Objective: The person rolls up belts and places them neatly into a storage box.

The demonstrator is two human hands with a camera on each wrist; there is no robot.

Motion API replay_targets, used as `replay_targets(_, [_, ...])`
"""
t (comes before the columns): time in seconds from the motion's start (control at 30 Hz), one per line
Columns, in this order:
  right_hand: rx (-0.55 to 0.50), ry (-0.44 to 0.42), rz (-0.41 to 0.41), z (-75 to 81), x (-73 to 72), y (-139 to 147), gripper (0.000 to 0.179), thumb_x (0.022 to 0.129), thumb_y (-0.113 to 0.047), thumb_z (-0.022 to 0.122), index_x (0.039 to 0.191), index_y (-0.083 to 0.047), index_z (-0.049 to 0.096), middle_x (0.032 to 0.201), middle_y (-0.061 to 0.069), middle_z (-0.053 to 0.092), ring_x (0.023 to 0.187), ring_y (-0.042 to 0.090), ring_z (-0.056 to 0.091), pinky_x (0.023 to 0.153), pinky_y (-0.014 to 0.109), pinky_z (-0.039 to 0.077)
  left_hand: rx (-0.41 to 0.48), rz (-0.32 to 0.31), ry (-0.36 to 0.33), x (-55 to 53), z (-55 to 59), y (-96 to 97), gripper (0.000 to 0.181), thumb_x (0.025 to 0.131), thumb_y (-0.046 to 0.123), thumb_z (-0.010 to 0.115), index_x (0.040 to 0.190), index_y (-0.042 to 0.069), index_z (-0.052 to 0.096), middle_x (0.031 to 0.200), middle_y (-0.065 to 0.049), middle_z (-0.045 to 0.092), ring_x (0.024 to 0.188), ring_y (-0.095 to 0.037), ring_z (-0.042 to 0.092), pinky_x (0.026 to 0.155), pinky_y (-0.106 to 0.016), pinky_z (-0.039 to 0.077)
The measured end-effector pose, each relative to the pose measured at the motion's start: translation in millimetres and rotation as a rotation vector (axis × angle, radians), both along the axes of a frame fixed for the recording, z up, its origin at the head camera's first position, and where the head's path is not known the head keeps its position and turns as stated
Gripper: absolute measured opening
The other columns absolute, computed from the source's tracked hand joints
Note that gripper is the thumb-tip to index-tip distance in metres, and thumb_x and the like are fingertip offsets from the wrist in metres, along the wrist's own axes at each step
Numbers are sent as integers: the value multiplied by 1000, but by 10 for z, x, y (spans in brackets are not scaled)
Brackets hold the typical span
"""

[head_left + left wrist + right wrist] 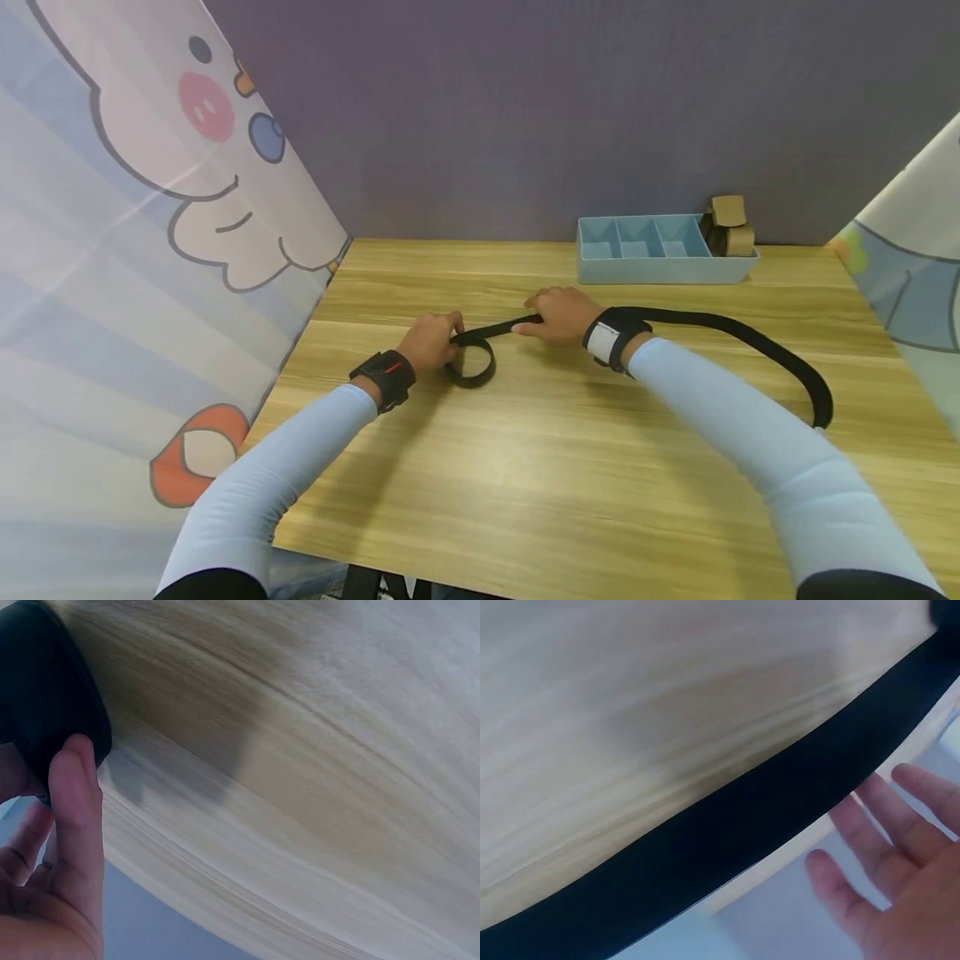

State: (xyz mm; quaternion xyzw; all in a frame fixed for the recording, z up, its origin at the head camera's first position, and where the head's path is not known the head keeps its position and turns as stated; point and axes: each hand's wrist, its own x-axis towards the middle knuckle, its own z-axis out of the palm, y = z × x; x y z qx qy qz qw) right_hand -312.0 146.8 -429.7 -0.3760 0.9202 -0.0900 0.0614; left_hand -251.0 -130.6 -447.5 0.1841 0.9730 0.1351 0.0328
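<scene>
A long black belt (750,335) lies across the table, its left end wound into a loose coil (483,372). My left hand (429,340) pinches the belt at the coil between thumb and fingers; in the left wrist view the dark band (52,682) sits against the fingertips. Farther right, my right hand (562,315) is over the belt, thumb and fingers extended. In the right wrist view its loosely spread fingers (904,825) reach the edge of the belt (742,817). The belt curves past the right forearm, which overlaps its far end, where a small pale bit shows.
At the back of the wooden table (487,467), a light blue divided box (660,271) stands near the grey wall (525,125). A tan and brown rolled item (729,225) sits in its right compartment. Printed curtains (112,333) hang on both sides.
</scene>
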Motion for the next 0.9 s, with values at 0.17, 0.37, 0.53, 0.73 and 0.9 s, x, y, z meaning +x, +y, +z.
replay_targets(0.17, [-9, 1, 42, -27, 84, -354, 61, 91, -68, 65, 80, -8, 72, 71, 3, 64, 63, 17, 60, 55, 34, 49, 28, 23, -42, 0, 13, 33, 21, 87, 5, 75, 107, 5, 67, 66, 2, 50, 57, -11, 43, 51, -22, 34])
replay_targets(0.37, [30, 47, -20, -49, 119, -559, 49, 85, -57, 78, 67, -15, 61, 61, -5, 52, 54, 10, 47, 47, 28, 37, 43, 90, -69, -15, 21, 70, 22, 86, 8, 75, 106, 6, 67, 71, -1, 55, 62, -14, 45, 55, -25, 34])
replay_targets(0.53, [36, -31, -59, -26, 69, -570, 31, 88, -41, 80, 83, -10, 76, 80, 1, 73, 69, 15, 62, 58, 34, 51, 78, 179, -142, -36, 12, 137, 26, 84, 17, 80, 103, 8, 66, 86, -6, 68, 72, -19, 55, 59, -27, 40])
replay_targets(0.73, [10, -82, -11, 68, 22, -587, 16, 88, -20, 80, 81, -6, 75, 84, 5, 75, 75, 17, 63, 70, 36, 56, 90, 211, -163, -23, 31, 206, 27, 84, 19, 81, 102, 7, 64, 91, -9, 69, 78, -22, 57, 64, -29, 41])
replay_targets(0.9, [34, -70, 23, 115, -10, -632, 6, 86, -4, 76, 82, -3, 72, 83, 8, 74, 71, 16, 55, 70, 34, 54, 89, 150, -23, 54, 12, 261, 26, 91, 17, 74, 111, 2, 64, 74, -3, 58, 62, -14, 47, 53, -24, 35])
